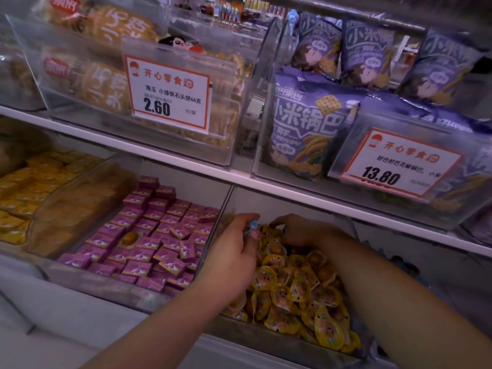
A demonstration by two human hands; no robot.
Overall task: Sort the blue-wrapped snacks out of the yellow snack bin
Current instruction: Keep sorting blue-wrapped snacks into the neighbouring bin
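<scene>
At the left end of the lower shelf sits a bin of yellow boxes (pixel 29 187), and next to it a clear bin of purple boxes (pixel 149 233) packed in rows, with one stray brown round snack (pixel 129 238) lying on top of them. Above these, on the upper shelf (pixel 159 153), a clear bin holds tan biscuit bags behind a price tag (pixel 167 93) reading 2.60.

Right of the purple boxes stands the yellow snack bin (pixel 295 339), heaped with yellow-wrapped round snacks (pixel 300 286). The left hand (pixel 234 251) reaches in over the bin's left wall, its fingers (pixel 251 235) narrowed on a small blue-wrapped snack (pixel 253 225), which shows only as a blue tip between fingertips near the back left corner of the bin. Just beside it, the right hand (pixel 303 230) lies palm down on the pile at the back of the bin, fingers curled into the snacks; whether they hold anything I cannot tell.

Above on the right end of the upper shelf, purple rice-crisp bags (pixel 308 123) fill a bin with a price tag (pixel 399 162) reading 13.80.
</scene>
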